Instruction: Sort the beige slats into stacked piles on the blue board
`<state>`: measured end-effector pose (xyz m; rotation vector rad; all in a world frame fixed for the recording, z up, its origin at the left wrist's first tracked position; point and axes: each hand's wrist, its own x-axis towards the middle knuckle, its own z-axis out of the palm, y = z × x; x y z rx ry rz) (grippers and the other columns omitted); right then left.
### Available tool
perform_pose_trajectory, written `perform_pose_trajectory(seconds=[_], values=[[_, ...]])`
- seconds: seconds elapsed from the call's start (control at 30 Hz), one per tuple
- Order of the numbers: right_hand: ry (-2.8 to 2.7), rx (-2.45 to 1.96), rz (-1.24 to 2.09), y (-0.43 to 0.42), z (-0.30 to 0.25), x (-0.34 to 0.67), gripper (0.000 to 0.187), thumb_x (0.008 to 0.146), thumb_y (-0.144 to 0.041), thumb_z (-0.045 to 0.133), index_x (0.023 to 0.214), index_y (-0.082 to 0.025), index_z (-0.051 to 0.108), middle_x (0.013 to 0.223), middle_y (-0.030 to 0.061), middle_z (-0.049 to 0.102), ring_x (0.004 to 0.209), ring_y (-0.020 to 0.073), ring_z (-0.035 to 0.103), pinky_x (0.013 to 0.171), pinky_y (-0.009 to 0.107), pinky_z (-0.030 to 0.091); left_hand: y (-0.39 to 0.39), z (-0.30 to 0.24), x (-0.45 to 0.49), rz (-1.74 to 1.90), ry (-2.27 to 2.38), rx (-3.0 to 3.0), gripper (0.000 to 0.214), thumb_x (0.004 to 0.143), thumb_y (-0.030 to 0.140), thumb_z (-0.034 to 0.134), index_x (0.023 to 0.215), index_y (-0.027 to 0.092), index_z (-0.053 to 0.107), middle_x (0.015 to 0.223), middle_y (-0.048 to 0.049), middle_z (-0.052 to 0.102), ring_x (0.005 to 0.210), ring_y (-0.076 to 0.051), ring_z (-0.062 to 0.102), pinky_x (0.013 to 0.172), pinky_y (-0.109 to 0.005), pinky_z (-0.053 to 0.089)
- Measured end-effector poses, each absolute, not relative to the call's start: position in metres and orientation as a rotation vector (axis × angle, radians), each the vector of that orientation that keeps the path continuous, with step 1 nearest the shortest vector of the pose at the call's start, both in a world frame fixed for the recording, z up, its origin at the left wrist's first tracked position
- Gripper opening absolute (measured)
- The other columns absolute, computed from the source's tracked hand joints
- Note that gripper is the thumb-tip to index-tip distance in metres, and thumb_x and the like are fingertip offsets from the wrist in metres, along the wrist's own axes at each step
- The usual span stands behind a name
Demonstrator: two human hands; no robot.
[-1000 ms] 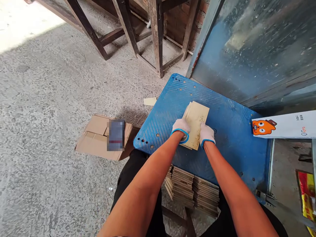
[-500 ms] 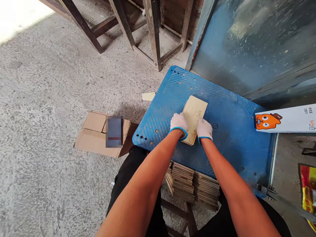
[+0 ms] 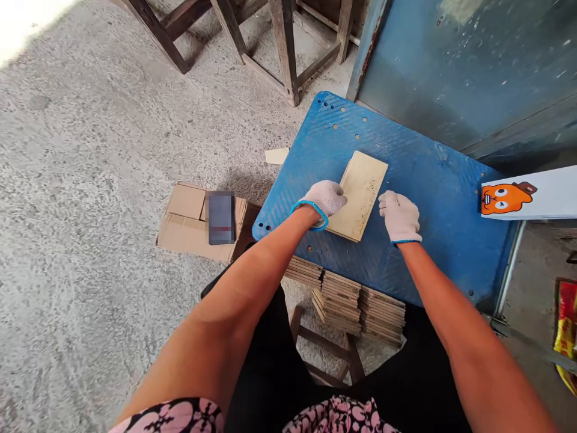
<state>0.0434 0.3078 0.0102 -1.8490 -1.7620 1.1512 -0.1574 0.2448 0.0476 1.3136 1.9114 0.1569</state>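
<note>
A short stack of thin, pale yellow boards (image 3: 363,189), speckled dark along its right side, lies at a slant on the blue plastic tabletop (image 3: 433,192). My left hand (image 3: 325,198), in a white knitted glove with a blue cuff, lies over the left edge of the stack. Its fingers are curled, and their undersides are hidden. To the right of the boards, apart from them, my right hand (image 3: 401,218) is in a matching glove. The fingers of this hand are bent in, with nothing visible in them.
Stacked thin boards (image 3: 340,300) stand below the near table edge, by my knees. A cardboard box (image 3: 183,219) with a blurred dark rectangular item (image 3: 222,218) on it sits on the floor at left. A white carton (image 3: 550,192) overlaps the table's right end. Wooden legs (image 3: 283,48) stand behind.
My right hand has come off the boards' right side and moved right. My left hand has shifted slightly on the left edge. The view has tilted downward, showing a patterned garment.
</note>
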Motion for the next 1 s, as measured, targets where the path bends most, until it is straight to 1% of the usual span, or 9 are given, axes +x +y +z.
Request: perform_pose_trajectory(seconds=[0.1, 0.2, 0.27, 0.37, 0.5, 0.6, 0.73, 0.9, 1.0], values=[[-1.533, -1.821, 1.385, 0.285, 0.025, 0.054, 0.034, 0.084, -0.048, 0.058, 0.073, -0.017, 0.066, 0.060, 0.0006, 0.060, 0.050, 0.0109, 0.053, 0.050, 0.023, 0.044, 0.219, 0.064, -0.150, 0.039, 1.776, 1.411, 0.038, 0.086, 0.031, 0.057, 0.115, 0.014, 0.074, 0.103, -0.0108, 0.075, 0.097, -0.022, 0.068, 0.086, -0.030, 0.050], [-1.442, -1.809, 1.543, 0.258, 0.048, 0.063, 0.031, 0.080, -0.044, 0.067, 0.068, -0.015, 0.066, 0.054, 0.0001, 0.058, 0.045, 0.0083, 0.050, 0.044, 0.020, 0.041, 0.191, 0.072, -0.139, -0.201, 1.654, 1.505, 0.032, 0.086, 0.028, 0.058, 0.107, 0.015, 0.077, 0.099, -0.0126, 0.077, 0.096, -0.024, 0.069, 0.085, -0.032, 0.050], [-1.394, -1.782, 1.600, 0.241, 0.065, 0.069, 0.030, 0.079, -0.042, 0.068, 0.069, -0.014, 0.067, 0.055, 0.0005, 0.058, 0.046, 0.0073, 0.050, 0.044, 0.019, 0.042, 0.174, 0.070, -0.132, -0.377, 1.571, 1.569, 0.029, 0.085, 0.021, 0.058, 0.103, 0.012, 0.078, 0.100, -0.0162, 0.076, 0.098, -0.027, 0.070, 0.087, -0.033, 0.051], [-1.376, -1.693, 1.607, 0.220, 0.092, 0.079, 0.030, 0.081, -0.041, 0.067, 0.077, -0.013, 0.071, 0.062, 0.0023, 0.062, 0.051, 0.0078, 0.054, 0.049, 0.020, 0.047, 0.151, 0.057, -0.123, -0.542, 1.476, 1.638, 0.032, 0.083, 0.013, 0.057, 0.107, 0.008, 0.077, 0.103, -0.0210, 0.075, 0.102, -0.030, 0.070, 0.091, -0.035, 0.051], [-1.387, -1.571, 1.635, 0.199, 0.116, 0.093, 0.032, 0.081, -0.045, 0.069, 0.084, -0.013, 0.073, 0.069, 0.0043, 0.066, 0.060, 0.0118, 0.061, 0.056, 0.023, 0.052, 0.120, 0.039, -0.116, -0.595, 1.539, 1.534, 0.036, 0.084, 0.013, 0.055, 0.114, 0.007, 0.075, 0.104, -0.0242, 0.074, 0.105, -0.033, 0.069, 0.092, -0.039, 0.053], [-1.281, -1.551, 1.671, 0.191, 0.118, 0.099, 0.033, 0.079, -0.047, 0.071, 0.083, -0.014, 0.072, 0.067, 0.0032, 0.064, 0.059, 0.0123, 0.061, 0.054, 0.024, 0.052, 0.097, 0.035, -0.111, -0.618, 1.614, 1.456, 0.035, 0.087, 0.016, 0.055, 0.115, 0.011, 0.075, 0.109, -0.0234, 0.073, 0.106, -0.033, 0.069, 0.090, -0.040, 0.054], [-1.146, -1.514, 1.712, 0.192, 0.111, 0.099, 0.029, 0.078, -0.043, 0.072, 0.083, -0.014, 0.071, 0.067, 0.0024, 0.064, 0.059, 0.0114, 0.060, 0.054, 0.024, 0.053, 0.073, 0.040, -0.099, -0.648, 1.710, 1.431, 0.038, 0.088, 0.012, 0.051, 0.119, 0.017, 0.072, 0.117, -0.0208, 0.070, 0.110, -0.033, 0.067, 0.090, -0.043, 0.054], [-1.129, -1.555, 1.749, 0.195, 0.109, 0.096, 0.021, 0.079, -0.035, 0.070, 0.076, -0.014, 0.069, 0.062, 0.0006, 0.062, 0.054, 0.0085, 0.057, 0.055, 0.022, 0.053, 0.052, 0.046, -0.078, -0.647, 1.801, 1.496, 0.039, 0.093, 0.006, 0.038, 0.120, 0.006, 0.066, 0.120, -0.0251, 0.064, 0.116, -0.034, 0.063, 0.093, -0.044, 0.052], [-1.161, -1.581, 1.745, 0.196, 0.112, 0.096, 0.019, 0.081, -0.033, 0.068, 0.077, -0.015, 0.069, 0.064, 0.0008, 0.062, 0.055, 0.0086, 0.057, 0.057, 0.022, 0.054, 0.043, 0.042, -0.067, -0.656, 1.853, 1.465, 0.039, 0.097, 0.009, 0.033, 0.125, 0.001, 0.059, 0.117, -0.0281, 0.061, 0.116, -0.034, 0.061, 0.092, -0.044, 0.051]])
